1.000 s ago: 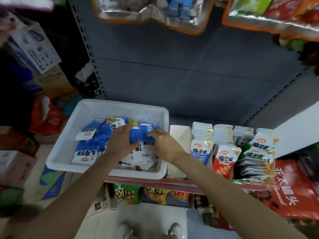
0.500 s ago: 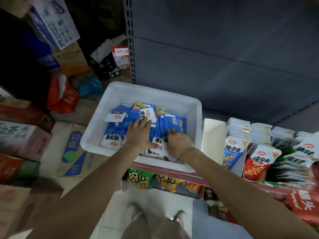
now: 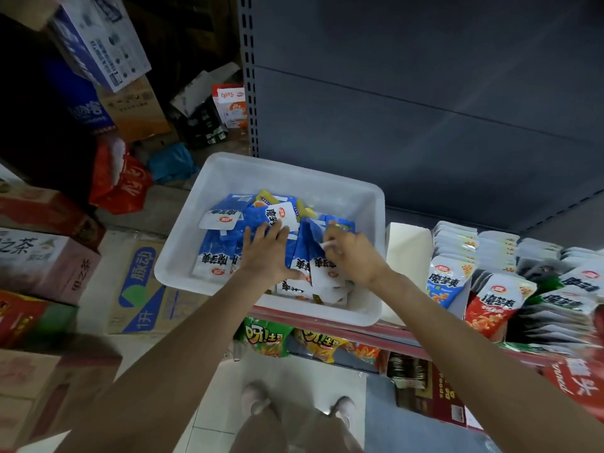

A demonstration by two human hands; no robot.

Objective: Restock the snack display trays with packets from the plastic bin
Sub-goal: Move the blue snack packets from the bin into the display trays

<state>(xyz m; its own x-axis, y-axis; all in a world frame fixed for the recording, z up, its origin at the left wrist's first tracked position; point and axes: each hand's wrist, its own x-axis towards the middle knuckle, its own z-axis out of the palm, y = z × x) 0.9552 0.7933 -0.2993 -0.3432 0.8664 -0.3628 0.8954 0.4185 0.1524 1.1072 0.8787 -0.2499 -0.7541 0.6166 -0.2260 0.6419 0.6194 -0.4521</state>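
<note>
Cluttered stockroom aisle, grey shelf (image 3: pixel 425 125) behind. White bin (image 3: pixel 183 256) on the shelf edge, display trays (image 3: pixel 510 276) just right. Left hand (image 3: pixel 266 253) now spread flat, pressing blue packets (image 3: pixel 215 253); right hand (image 3: pixel 351 256), fingers curled, pinching upright packets. Since a second ago: sorting turned to gathering, likely a lift toward the trays.

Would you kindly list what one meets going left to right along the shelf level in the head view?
Red bag → white bin → left hand → right hand → white divider → blue-fronted packet row → red-fronted packet row.
</note>
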